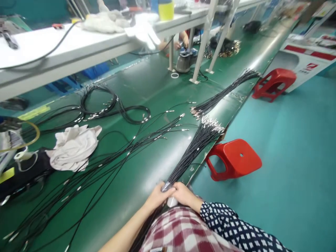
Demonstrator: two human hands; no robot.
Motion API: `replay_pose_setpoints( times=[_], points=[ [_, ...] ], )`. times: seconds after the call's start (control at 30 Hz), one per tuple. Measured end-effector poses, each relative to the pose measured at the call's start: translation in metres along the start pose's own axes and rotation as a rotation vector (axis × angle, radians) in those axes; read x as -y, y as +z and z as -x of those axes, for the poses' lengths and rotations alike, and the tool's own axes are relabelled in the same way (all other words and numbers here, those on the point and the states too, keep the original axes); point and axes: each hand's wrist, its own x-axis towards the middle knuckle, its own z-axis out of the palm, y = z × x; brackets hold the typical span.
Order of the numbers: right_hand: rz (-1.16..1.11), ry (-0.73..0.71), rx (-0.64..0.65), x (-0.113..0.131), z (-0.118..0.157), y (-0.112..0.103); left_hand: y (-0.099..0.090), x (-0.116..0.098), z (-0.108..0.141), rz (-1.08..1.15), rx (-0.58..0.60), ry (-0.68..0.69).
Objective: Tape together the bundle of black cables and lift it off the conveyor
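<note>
Head view: cable bundle lies along the green belt's near edge; left hand and right hand meet, fingers closed around its near end; white piece under the thumbs is indistinct.

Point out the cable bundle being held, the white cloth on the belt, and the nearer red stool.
cable bundle [193, 148]: head view, middle of the black bundle.
white cloth [73, 147]: head view, centre of the crumpled heap.
nearer red stool [240, 157]: head view, its seat top.
</note>
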Motion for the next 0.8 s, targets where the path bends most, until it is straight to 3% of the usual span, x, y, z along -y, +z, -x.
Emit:
replay_pose_setpoints(
  times=[0.2,0.33,0.4,0.57,0.63,0.73,0.8],
  points=[
    [0.198,0.03,-0.14,0.011,0.0,0.006,-0.012,-0.014,0.0,0.15,0.113,0.045],
    [0.564,0.011,-0.32,0.018,-0.005,0.012,-0.022,-0.019,0.0,0.206,0.123,0.012],
    [0.695,-0.063,-0.327,0.017,-0.011,0.01,-0.028,-0.024,0.004,0.231,0.137,-0.025],
    [0.697,-0.108,-0.317,0.007,-0.024,-0.013,-0.043,-0.04,0.011,0.247,0.37,-0.118],
    [0.597,-0.08,-0.343,0.003,-0.023,-0.02,-0.049,-0.039,0.003,0.007,0.259,-0.076],
    [0.334,-0.049,-0.317,-0.002,-0.014,-0.023,-0.054,-0.033,-0.012,-0.626,-0.161,-0.006],
    [0.082,-0.039,-0.251,-0.006,-0.006,-0.022,-0.052,-0.032,-0.015,-0.948,-0.361,0.038]
  ],
)
